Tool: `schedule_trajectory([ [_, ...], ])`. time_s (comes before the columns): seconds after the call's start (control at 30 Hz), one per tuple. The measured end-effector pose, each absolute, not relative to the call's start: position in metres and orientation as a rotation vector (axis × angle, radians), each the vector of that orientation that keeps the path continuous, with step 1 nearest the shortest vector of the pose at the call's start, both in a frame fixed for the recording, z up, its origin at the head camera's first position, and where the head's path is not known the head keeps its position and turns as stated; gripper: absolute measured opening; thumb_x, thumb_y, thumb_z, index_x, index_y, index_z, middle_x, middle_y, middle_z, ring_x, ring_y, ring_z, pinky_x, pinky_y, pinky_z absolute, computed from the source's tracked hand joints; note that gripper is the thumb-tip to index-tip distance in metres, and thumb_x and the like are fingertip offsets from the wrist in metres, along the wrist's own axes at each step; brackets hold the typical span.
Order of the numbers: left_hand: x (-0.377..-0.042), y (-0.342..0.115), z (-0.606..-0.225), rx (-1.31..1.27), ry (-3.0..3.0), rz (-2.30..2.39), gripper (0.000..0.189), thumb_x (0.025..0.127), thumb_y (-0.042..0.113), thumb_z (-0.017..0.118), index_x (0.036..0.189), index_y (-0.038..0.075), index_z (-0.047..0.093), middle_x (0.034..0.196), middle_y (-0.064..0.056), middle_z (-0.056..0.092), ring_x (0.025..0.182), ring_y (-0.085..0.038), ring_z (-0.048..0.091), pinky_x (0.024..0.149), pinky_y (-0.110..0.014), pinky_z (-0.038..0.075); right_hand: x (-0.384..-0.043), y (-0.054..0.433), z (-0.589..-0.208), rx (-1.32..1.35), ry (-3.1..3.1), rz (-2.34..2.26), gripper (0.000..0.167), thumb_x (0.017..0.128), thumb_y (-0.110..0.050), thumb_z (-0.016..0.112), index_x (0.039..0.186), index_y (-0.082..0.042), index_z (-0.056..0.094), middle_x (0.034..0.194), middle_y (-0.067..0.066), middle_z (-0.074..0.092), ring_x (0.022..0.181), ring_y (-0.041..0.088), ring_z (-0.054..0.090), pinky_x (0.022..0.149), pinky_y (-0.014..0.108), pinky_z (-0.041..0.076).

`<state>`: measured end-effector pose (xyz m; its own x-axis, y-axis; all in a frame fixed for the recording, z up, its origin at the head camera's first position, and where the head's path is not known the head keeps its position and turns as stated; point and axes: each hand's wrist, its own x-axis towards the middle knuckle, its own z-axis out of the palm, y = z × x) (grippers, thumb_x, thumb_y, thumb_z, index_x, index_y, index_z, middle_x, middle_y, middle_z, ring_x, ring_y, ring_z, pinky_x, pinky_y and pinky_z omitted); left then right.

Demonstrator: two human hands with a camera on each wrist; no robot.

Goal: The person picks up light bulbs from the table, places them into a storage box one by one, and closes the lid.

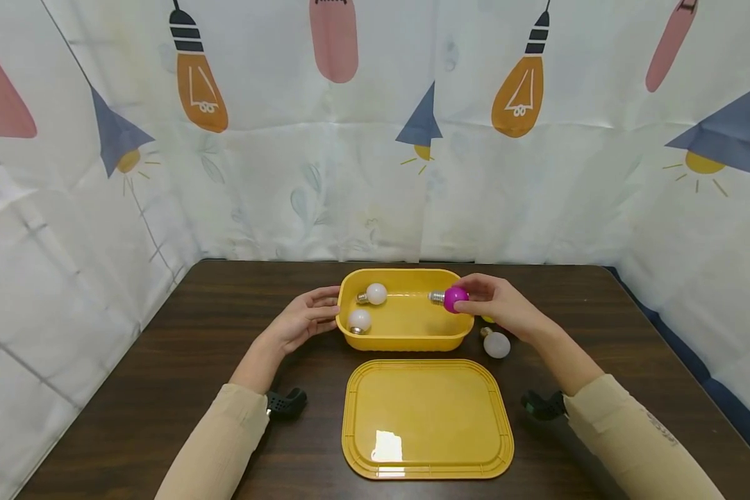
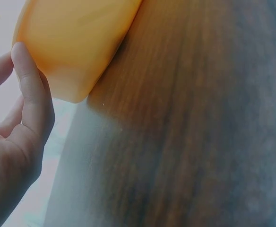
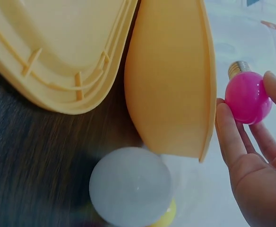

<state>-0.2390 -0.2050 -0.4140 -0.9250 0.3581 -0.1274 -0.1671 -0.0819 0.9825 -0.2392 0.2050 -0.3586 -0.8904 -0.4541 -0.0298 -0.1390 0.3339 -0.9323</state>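
A magenta bulb point(image 1: 455, 299) with a metal screw base is held between thumb and fingers of my right hand point(image 1: 496, 303), over the right end of a yellow box point(image 1: 406, 343). Its base points left. Two white bulbs, one at the back point(image 1: 376, 294) and one nearer the front point(image 1: 359, 320), lie inside the box on its left side. My left hand point(image 1: 300, 320) rests its fingertips against the left end of the box, as the left wrist view also shows at the yellow wall point(image 2: 76, 42). Those fingers are nearly straight.
In front of the box lies a flat yellow lid point(image 1: 428, 417). Right of the box is a white bulb point(image 1: 496, 344), with a yellow bulb point(image 3: 165, 216) partly hidden behind it. The dark wooden table point(image 1: 275, 444) meets a patterned curtain point(image 1: 362, 194) at the back.
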Motion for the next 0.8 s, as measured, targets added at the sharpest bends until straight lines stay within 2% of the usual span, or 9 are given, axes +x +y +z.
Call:
schedule_trajectory([
  [0.17, -0.239, -0.205, -0.415, 0.202, 1.845, 2.073, 0.058, 0.104, 0.005, 0.060, 0.157, 0.003, 0.036, 0.141, -0.027, 0.051, 0.101, -0.018, 0.068, 0.090, -0.031, 0.058, -0.240, 0.197, -0.358, -0.553, 2.294, -1.591, 0.046, 0.094, -0.023, 0.078, 0.132, -0.003, 0.061, 0.123, 0.015, 0.066, 0.108, 0.030, 0.065, 0.100, 0.058, 0.051],
  [0.3, -0.239, -0.206, -0.415, 0.223, 1.836, 2.078, 0.060, 0.104, 0.005, 0.061, 0.157, 0.001, 0.034, 0.138, -0.024, 0.054, 0.100, -0.018, 0.069, 0.089, -0.031, 0.058, -0.242, 0.192, -0.357, -0.569, 2.282, -1.590, 0.045, 0.094, -0.023, 0.078, 0.131, -0.003, 0.062, 0.125, 0.015, 0.063, 0.108, 0.031, 0.066, 0.102, 0.060, 0.047],
  [0.4, -0.239, -0.207, -0.416, 0.230, 1.834, 2.078, 0.061, 0.104, 0.006, 0.062, 0.157, 0.001, 0.033, 0.137, -0.023, 0.055, 0.100, -0.017, 0.069, 0.089, -0.030, 0.058, -0.243, 0.188, -0.357, -0.575, 2.281, -1.583, 0.045, 0.094, -0.024, 0.078, 0.131, -0.004, 0.062, 0.126, 0.015, 0.062, 0.108, 0.031, 0.065, 0.103, 0.060, 0.047],
  [0.63, -0.239, -0.206, -0.415, 0.202, 1.838, 2.075, 0.058, 0.105, 0.005, 0.060, 0.157, 0.002, 0.035, 0.142, -0.026, 0.051, 0.101, -0.018, 0.069, 0.089, -0.030, 0.058, -0.245, 0.179, -0.360, -0.585, 2.285, -1.570, 0.045, 0.095, -0.023, 0.078, 0.132, -0.004, 0.062, 0.128, 0.015, 0.060, 0.110, 0.030, 0.066, 0.099, 0.042, 0.053],
  [0.8, -0.239, -0.206, -0.415, 0.211, 1.838, 2.073, 0.058, 0.104, 0.005, 0.060, 0.157, 0.002, 0.035, 0.143, -0.028, 0.050, 0.102, -0.018, 0.068, 0.090, -0.030, 0.058, -0.246, 0.174, -0.362, -0.562, 2.238, -1.600, 0.044, 0.094, -0.022, 0.078, 0.131, -0.004, 0.062, 0.129, 0.016, 0.059, 0.113, 0.031, 0.065, 0.103, 0.050, 0.050],
])
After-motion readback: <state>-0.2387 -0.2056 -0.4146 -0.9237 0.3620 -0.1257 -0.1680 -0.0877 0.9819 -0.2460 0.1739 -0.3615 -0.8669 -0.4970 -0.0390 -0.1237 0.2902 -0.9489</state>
